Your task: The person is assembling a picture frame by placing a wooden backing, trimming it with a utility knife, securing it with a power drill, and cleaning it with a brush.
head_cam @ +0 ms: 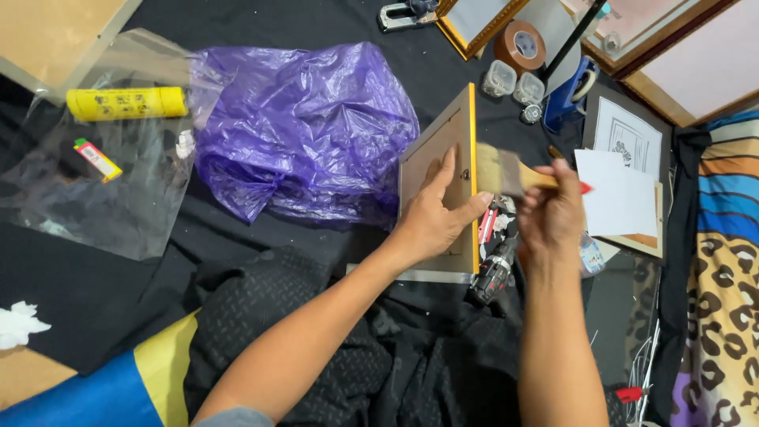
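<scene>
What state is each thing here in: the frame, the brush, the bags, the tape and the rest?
picture frame: tilted up on edge, back showing, gripped by left hand
paintbrush: held by right hand, bristles against the frame's yellow edge
purple plastic bag: crumpled, lying loose
clear plastic bag: flat, wrinkled
yellow tube: lying on its side
brown tape roll: lying flat
two small clear containers: lids on

A: Packages? Yellow tube-shaped pack (126, 103) with dark print, far left, lying on a clear plastic bag (103, 205).
B: Small flat red-green-yellow pack (98, 159) just below it, same bag.
A: Two small clear lidded tubs (514, 83) at top, beside a brown tape roll (519, 45). Contents possibly small hardware; too blurred.
</scene>
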